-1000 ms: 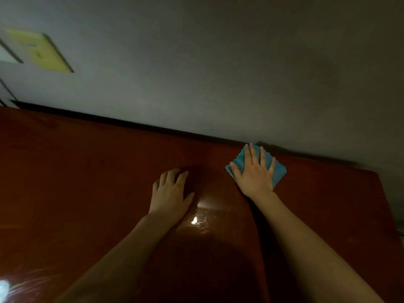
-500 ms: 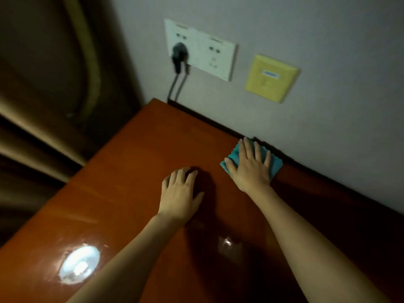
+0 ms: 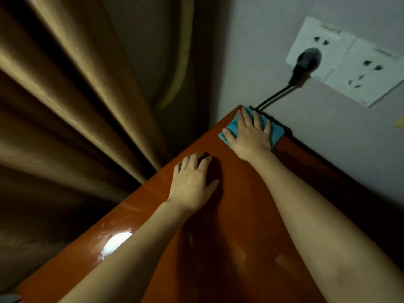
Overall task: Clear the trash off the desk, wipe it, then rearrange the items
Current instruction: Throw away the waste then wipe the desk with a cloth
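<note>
One blue cloth lies at the desk's far corner, against the wall below two white sockets (one holds a black plug). The right hand presses it flat, fingers straight and spread. The left hand rests nearer on the desk, fingers relaxed, holding nothing. One curtain hangs beside the desk.

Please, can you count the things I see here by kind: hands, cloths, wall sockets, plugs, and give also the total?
Hands: 2, the left hand flat on the glossy reddish-brown wooden desk and the right hand pressing the cloth.
Cloths: 1, a folded blue cleaning cloth.
Wall sockets: 2, white plastic socket plates.
Plugs: 1, a black power plug.
Total: 6
</note>
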Demonstrator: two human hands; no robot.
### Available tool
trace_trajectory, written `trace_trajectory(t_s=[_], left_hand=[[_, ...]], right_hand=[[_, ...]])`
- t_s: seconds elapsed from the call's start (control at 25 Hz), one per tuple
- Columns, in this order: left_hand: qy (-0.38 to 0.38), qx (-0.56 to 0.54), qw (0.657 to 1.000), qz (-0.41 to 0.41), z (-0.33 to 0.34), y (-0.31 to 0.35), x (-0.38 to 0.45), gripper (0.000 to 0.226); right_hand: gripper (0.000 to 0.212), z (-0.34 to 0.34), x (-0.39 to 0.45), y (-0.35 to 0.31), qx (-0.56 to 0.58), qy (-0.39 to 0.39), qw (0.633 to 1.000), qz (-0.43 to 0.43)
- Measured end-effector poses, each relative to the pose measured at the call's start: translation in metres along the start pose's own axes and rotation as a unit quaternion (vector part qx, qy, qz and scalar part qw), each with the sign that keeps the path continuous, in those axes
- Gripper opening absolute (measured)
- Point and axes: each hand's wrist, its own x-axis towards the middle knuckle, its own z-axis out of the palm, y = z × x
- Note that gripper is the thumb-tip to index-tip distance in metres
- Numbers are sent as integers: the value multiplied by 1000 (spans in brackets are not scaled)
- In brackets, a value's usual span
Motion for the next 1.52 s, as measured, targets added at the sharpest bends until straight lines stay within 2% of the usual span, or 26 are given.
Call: trace_trajectory(t_s=[0.12,0.32,0.56,0.68,0.88,1.16,1.52], left_hand=[[20,-10,1000,-3,3,-9,-8,61],[29,-14,999,-29,7,-3,-32,59],[6,-3,998,-55,15,29,-68,60],[-12,8,998,-54,23,59,-85,61],[-42,20,999,-4,54,141,-122,61],[-71,29,990,115,119,294,-205,60],[-82,17,978,193,199,474,-336,59]], right_hand=[[70,-1,20,-23,-13,-7,999,-50],[63,1,-6,-45,-23,-26,985,-172],[68,6,-69,-21,22,-11,997,-69],[69,6,-112,26,21,-3,999,-28],[69,4,-199,128,29,-2,998,61],[69,4,-365,294,40,19,982,181],[68,7,-591,485,61,31,956,284]])
